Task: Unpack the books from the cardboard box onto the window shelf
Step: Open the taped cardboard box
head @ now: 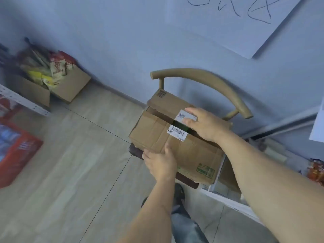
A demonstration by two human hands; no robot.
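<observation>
A brown cardboard box (pixel 152 132) with a white barcode label lies on the dark seat of a chair (pixel 210 81). Its top flaps are nearly closed, with a dark slit between them. My left hand (pixel 160 163) grips the near edge of the near flap, thumb on top. My right hand (pixel 205 124) lies on the far flap beside the white label, fingers reaching to the slit. No books show; the inside of the box is hidden.
The chair's curved wooden backrest stands against a blue wall. An open carton of snack packets (pixel 49 79) sits on the floor at left, beside a white metal rack (pixel 22 100) and a red pack (pixel 15 151). A low shelf edge (pixel 228 202) is at right.
</observation>
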